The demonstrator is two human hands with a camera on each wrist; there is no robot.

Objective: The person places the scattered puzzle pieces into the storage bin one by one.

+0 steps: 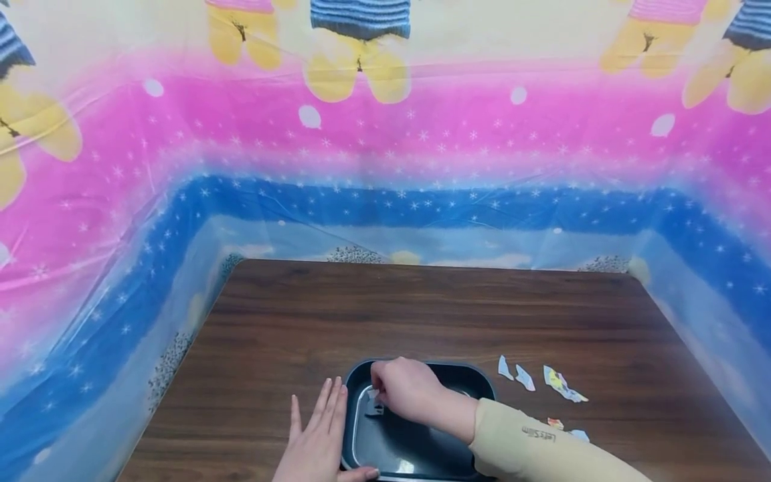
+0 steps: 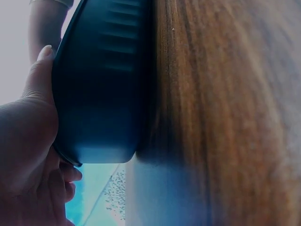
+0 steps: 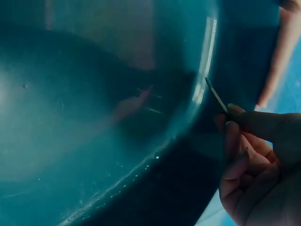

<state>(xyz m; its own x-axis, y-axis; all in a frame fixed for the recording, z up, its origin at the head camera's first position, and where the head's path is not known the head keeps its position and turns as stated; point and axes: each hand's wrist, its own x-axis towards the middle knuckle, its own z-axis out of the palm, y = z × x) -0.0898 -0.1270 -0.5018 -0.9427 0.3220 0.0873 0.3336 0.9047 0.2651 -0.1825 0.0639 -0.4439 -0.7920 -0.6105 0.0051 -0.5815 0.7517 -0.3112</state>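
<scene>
A dark, glossy rectangular pan [image 1: 415, 438] with rounded corners sits at the table's near side. My left hand [image 1: 316, 435] rests against its left side, fingers straight along the rim and thumb at the near edge; in the left wrist view the thumb [image 2: 40, 77] touches the rim. My right hand [image 1: 409, 388] reaches into the pan at its far left. Between thumb and fingers it pinches a small, thin grey blade [image 1: 375, 404], which appears edge-on as a narrow blade [image 3: 216, 96] in the right wrist view, close to the pan's inner wall.
Torn paper scraps lie right of the pan: two pale slivers [image 1: 525, 377] and a larger colourful scrap [image 1: 561, 384]. Nearer, an orange scrap [image 1: 555, 423] and a pale scrap [image 1: 579, 435] lie by the right sleeve. A patterned cloth [image 1: 385, 207] surrounds the wooden table [image 1: 434, 308].
</scene>
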